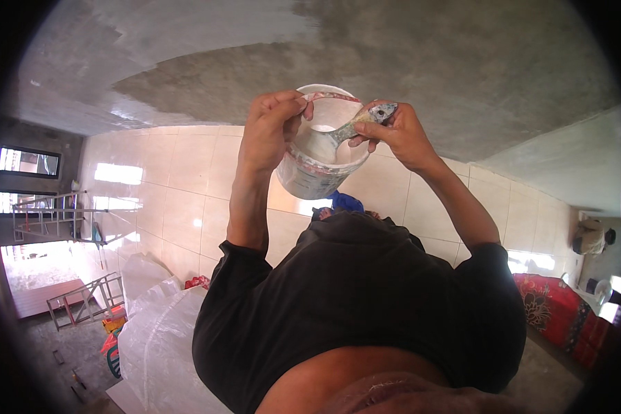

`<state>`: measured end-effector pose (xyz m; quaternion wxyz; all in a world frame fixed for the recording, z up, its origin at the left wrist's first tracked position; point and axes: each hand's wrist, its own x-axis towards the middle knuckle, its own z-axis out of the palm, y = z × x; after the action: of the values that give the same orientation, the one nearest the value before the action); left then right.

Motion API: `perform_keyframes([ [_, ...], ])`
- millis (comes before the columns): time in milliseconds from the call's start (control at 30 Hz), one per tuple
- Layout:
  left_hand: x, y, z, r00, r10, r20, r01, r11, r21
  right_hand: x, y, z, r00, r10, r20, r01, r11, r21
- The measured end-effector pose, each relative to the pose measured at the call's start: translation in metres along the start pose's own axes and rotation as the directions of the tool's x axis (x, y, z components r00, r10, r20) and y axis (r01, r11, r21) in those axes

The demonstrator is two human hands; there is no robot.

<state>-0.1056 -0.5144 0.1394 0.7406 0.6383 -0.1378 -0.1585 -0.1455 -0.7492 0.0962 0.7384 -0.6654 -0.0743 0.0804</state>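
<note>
My left hand (272, 131) grips the rim of a small white paint-smeared bucket (310, 176) and holds it up in front of my chest, tilted toward me. My right hand (397, 134) is closed on the paint-caked handle of a brush (369, 116). The brush reaches down into the bucket, and its bristles rest against the pale inside. Both forearms rise from the short sleeves of my black shirt (352, 297). Just beyond the bucket stands a grey cement wall (407, 62) with a darker, damp-looking patch.
Cream floor tiles (179, 193) spread below the wall. White plastic sacks (159, 331) lie at the lower left, beside metal scaffold frames (55, 214). A red patterned mattress (559, 314) and a small fan (604, 290) are at the right.
</note>
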Motion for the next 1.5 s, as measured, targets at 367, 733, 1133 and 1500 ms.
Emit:
perform_keyframes([
  [367,-0.011,0.004,0.002,0.999,-0.04,0.013,0.039,0.997,0.061,0.001,0.022,0.007,0.787,-0.592,0.177,0.493,0.431,-0.756],
  [733,-0.008,-0.002,-0.002,1.0,0.015,-0.009,-0.015,1.0,0.012,-0.02,-0.004,0.006,0.905,-0.419,-0.079,0.323,0.794,-0.515],
  [1133,-0.008,-0.007,0.0,0.999,0.03,-0.03,-0.03,1.0,-0.009,0.002,0.034,0.014,0.917,-0.343,-0.204,0.312,0.935,-0.17],
  [1500,-0.007,-0.041,-0.019,0.986,0.096,-0.138,-0.086,0.994,0.072,-0.033,0.017,0.002,0.734,-0.678,-0.018,0.476,0.535,-0.698],
])
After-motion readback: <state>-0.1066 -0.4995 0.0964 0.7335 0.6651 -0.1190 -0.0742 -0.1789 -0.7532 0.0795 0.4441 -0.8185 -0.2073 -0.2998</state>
